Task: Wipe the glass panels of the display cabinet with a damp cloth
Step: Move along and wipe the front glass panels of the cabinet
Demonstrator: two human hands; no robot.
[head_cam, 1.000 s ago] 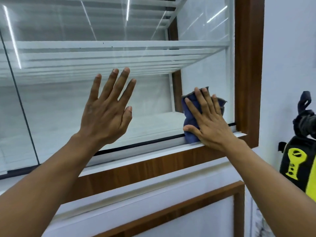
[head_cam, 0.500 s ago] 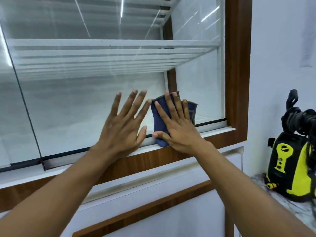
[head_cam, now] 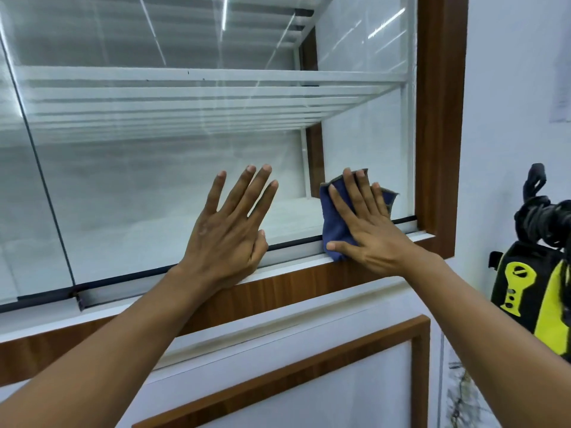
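White wall (head_cam: 509,88) and a wood-framed display cabinet (head_cam: 440,125) fill the view, with white slatted shelves (head_cam: 200,97) behind the glass panel (head_cam: 139,186). Against the lower part of that glass, the left hand (head_cam: 227,239) lies flat with its fingers straight and spread, holding nothing, its heel near the white sill (head_cam: 287,270). To its right, apart from it, the right hand (head_cam: 370,233) presses a folded blue cloth (head_cam: 335,223) onto the panel's bottom right corner, fingers straight over the fabric and thumb stretched along the cloth's lower edge, which hangs over the sill. Beside the cabinet, at the far right, stands a yellow and black pressure washer (head_cam: 537,291) with a coiled black hose (head_cam: 543,220) on top.
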